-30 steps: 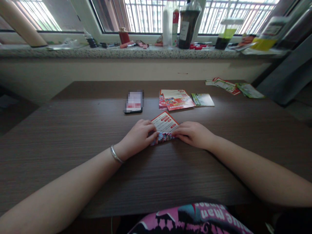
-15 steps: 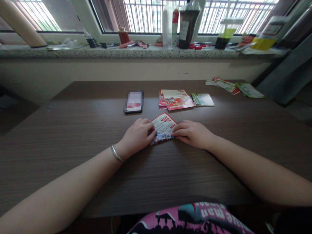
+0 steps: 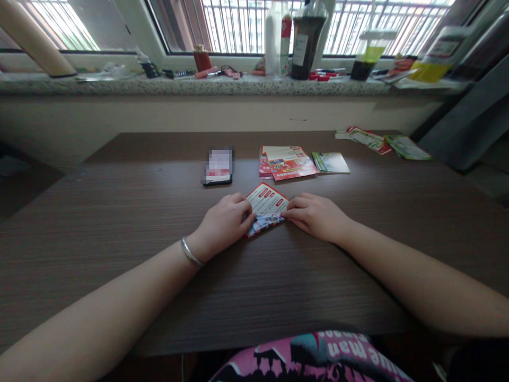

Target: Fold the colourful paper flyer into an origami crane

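Observation:
A red and white printed leaflet [image 3: 267, 204], partly folded, lies on the dark wooden table [image 3: 119, 223] in front of me. My left hand [image 3: 222, 223], with a silver bangle on its wrist, presses its curled fingers on the leaflet's left edge. On the right edge my right hand [image 3: 314, 215] pinches the fold with its fingertips. The near part of the leaflet shows its colourful side folded up.
A phone [image 3: 218, 167] lies beyond my hands. To its right sit a stack of red leaflets [image 3: 286, 162] and a green one [image 3: 331, 162]. More leaflets [image 3: 382, 142] lie at the far right. Bottles and cups [image 3: 306, 40] stand on the windowsill.
Both hands have shifted slightly away from me with the leaflet, and the folded near edge looks flatter and narrower than before.

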Tool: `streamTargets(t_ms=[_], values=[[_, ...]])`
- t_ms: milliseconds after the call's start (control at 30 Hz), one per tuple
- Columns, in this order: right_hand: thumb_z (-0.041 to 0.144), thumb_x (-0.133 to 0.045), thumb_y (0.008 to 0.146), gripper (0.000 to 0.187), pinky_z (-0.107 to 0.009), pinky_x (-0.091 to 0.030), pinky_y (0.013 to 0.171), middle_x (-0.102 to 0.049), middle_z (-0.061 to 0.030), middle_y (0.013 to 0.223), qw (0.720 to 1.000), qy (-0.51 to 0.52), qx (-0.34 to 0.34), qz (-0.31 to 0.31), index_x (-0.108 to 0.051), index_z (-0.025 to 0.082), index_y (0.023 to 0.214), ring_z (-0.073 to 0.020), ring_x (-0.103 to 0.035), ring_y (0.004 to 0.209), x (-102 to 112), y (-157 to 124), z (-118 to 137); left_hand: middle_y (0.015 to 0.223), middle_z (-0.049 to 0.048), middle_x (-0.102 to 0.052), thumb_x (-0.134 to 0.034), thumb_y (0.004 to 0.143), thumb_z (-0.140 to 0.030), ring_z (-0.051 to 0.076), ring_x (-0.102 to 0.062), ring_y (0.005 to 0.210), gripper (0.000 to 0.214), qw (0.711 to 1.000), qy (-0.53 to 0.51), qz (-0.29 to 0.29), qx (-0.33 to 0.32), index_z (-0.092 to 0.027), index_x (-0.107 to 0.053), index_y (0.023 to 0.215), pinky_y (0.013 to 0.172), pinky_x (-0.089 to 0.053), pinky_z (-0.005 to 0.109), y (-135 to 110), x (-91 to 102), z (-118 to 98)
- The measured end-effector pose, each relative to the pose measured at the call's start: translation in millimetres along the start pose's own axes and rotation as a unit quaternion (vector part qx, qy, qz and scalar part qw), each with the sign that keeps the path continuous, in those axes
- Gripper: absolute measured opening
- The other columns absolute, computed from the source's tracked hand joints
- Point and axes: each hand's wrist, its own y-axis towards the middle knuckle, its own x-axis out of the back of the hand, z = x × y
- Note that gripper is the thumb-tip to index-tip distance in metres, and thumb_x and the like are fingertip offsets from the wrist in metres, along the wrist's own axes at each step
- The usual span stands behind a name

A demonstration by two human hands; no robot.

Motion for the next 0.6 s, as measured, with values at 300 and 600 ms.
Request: streamTargets(t_ms=[300, 600], values=[[0.029, -0.049, 0.095, 0.027, -0.031, -0.043, 0.074, -0.068, -0.0079, 0.097, 1.000, -0.016, -0.007, 0.006, -0.072, 0.022, 0.110, -0.0194, -0.057, 0.087, -0.7, -0.8, 0.2, 0.099, 0.0064, -0.057, -0.048, 0.092, -0.037, 0.021, -0.055, 0.090, 0.024, 1.000, 0.012, -0.003, 0.000, -0.019, -0.062, 0.083, 0.079, -0.048, 0.034, 1.5, -3.1, 1.9], [0.029, -0.049, 0.096, 0.027, -0.030, -0.042, 0.072, -0.068, -0.0075, 0.097, 1.000, -0.014, -0.011, 0.002, -0.072, 0.023, 0.109, -0.0190, -0.057, 0.086, 0.0, -0.3, 0.6, 0.098, 0.0066, -0.058, -0.051, 0.090, -0.035, 0.021, -0.056, 0.089, 0.020, 1.000, 0.018, 0.003, 0.003, -0.018, -0.060, 0.085, 0.079, -0.049, 0.035, 2.6, -1.9, 1.9]])
